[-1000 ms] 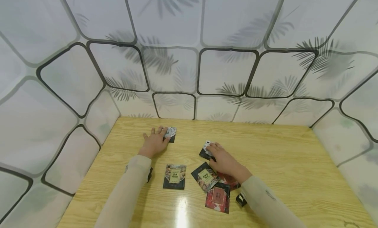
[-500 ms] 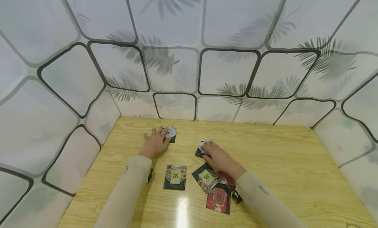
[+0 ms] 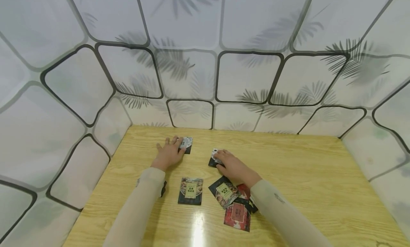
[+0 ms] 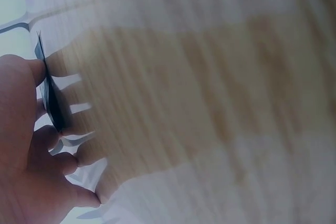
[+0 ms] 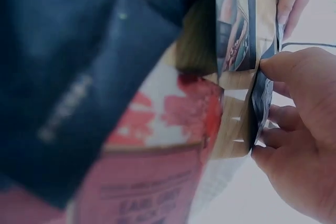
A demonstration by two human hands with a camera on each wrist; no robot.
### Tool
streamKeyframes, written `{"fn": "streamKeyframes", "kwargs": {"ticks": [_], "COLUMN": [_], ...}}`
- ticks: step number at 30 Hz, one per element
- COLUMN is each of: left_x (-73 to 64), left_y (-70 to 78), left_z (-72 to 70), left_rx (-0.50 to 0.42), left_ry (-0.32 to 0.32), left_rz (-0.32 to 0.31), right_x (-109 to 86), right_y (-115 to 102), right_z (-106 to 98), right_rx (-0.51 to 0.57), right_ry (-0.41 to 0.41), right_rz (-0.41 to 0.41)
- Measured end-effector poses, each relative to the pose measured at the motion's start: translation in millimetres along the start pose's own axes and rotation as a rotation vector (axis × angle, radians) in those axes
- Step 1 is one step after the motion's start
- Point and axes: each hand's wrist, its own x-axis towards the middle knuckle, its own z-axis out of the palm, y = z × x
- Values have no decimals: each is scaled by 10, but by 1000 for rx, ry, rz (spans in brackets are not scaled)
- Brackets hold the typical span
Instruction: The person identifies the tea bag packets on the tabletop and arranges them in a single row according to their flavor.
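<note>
My left hand [image 3: 167,155] lies on the table with its fingers spread. Its thumb and index finger rest at the left side of a grey-and-black sachet [image 3: 187,144] near the back. Farther right, my right hand [image 3: 235,166] holds a similar white-and-black sachet [image 3: 213,162] flat on the table, thumb at its near edge and fingers bent over its face, hiding much of it. In the right wrist view, the fingers [image 5: 286,124] and thumb stand at this sachet's edges. The left wrist view shows the left thumb [image 4: 38,71] against the other sachet's edge.
A dark sachet with a yellow label [image 3: 190,191] lies alone nearer me. Another yellow-labelled sachet [image 3: 223,192] overlaps red tea sachets [image 3: 237,215] under the right forearm. A patterned wall [image 3: 192,113] backs the wooden table [image 3: 304,168].
My right hand has slid left and slightly away from me with the white-and-black sachet, closer to the left one. The left hand and its sachet have stayed in place.
</note>
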Motion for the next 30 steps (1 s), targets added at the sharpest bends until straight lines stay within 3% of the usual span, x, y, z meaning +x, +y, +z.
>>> {"fn": "streamKeyframes", "kwargs": {"ticks": [30], "left_x": [-7], "left_y": [17], "left_z": [1], "left_rx": [12], "left_ry": [9], "left_rz": [-4], "right_x": [454], "right_y": [-71], "right_z": [42], "right_rx": [-19], "right_ry": [-33], "right_rz": [38]}}
